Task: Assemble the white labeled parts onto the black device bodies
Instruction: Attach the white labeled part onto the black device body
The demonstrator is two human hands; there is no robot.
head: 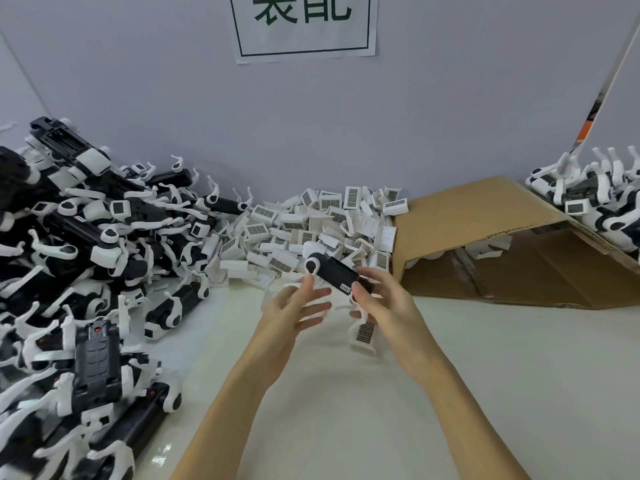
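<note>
A pale counter (450, 375) runs up to a grey wall (173, 81) that carries a white paper sign (304, 26) with green characters. Along the counter's left edge sprawls a large heap of black device bodies (86, 254) tangled with white clips. At the back right corner a flattened cardboard box (491, 216) leans down onto the counter, and above it sits a smaller pile of black-and-white units (595, 199). Against the back edge, between the heap and the cardboard, lies a mound of white labeled parts (325, 223), many showing dark printed grids.

Over the middle of the counter, just in front of that mound, the right hand (381, 303) grips one end of a black device body (332, 271), fingers curled round it; its far end bears a white round cap. A single white labeled part (365, 334) shows beneath this hand, whether held or lying on the counter I cannot tell. The left hand (298, 306) is spread, fingers straight, its fingertips near the body's capped end.
</note>
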